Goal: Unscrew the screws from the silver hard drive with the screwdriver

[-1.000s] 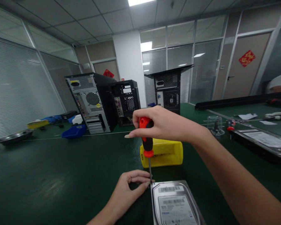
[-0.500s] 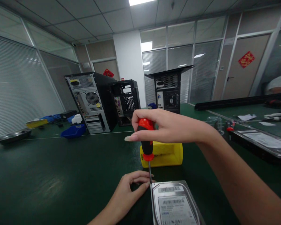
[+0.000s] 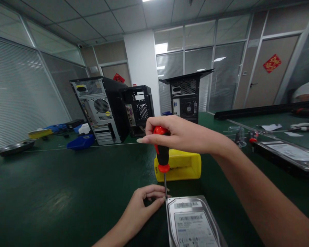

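Observation:
In my right hand (image 3: 173,132) is a red and black screwdriver (image 3: 162,156), held upright with the fingers wrapped around its handle. Its shaft points down to the near-left top corner of a silver hard drive (image 3: 193,219) lying label up on the green table. My left hand (image 3: 146,202) rests on the table at that corner, thumb and fingers closed in around the screwdriver's tip. What the left fingertips pinch there, if anything, is too small to tell. Just behind the drive sits a yellow plastic bin (image 3: 182,173).
Several computer cases stand at the back, among them a tall one (image 3: 100,106) and one with a raised panel (image 3: 185,99). A blue bin (image 3: 81,141) and a metal tray (image 3: 14,148) lie left. Another drive (image 3: 290,154) and a clear cup (image 3: 237,136) are at right.
The view has tilted very slightly. The screwdriver handle has turned a little in my right hand, while the left hand and the drive keep their places.

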The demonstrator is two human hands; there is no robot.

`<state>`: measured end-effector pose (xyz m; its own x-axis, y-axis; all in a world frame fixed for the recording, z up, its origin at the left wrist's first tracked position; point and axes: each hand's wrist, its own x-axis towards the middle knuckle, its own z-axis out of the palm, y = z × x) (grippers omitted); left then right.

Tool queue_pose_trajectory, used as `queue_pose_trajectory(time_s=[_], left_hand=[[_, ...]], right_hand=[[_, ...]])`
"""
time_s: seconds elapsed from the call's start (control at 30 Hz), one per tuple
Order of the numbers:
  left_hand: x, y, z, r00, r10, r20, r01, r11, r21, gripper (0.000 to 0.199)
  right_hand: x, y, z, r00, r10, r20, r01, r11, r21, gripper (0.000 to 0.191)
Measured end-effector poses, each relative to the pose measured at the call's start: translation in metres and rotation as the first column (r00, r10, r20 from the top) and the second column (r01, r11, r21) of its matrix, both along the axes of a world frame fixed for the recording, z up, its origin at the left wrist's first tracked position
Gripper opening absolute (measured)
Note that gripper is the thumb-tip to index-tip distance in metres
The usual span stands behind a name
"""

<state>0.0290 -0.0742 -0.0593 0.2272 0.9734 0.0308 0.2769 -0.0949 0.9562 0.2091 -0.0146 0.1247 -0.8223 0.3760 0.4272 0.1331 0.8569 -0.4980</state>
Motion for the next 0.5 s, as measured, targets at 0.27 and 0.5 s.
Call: queue_pose_trajectory(time_s=[0.27, 0.5], left_hand=[[-0.0016, 0.0011, -0.0036, 1.0, 0.002, -0.002, -0.002, 1.0, 0.006, 0.03], [-0.0015, -0.0013, -0.0002, 0.996, 0.052, -0.076, -0.049, 0.998, 0.037, 0.035]], right_hand=[[0.0075, -0.0004, 0.0023, 0.999, 0.044, 0.019, -0.043, 0.995, -0.093, 0.024], [0.0041, -0.0024, 0.0028, 0.995, 0.098, 0.031, -0.092, 0.985, -0.146, 0.021]])
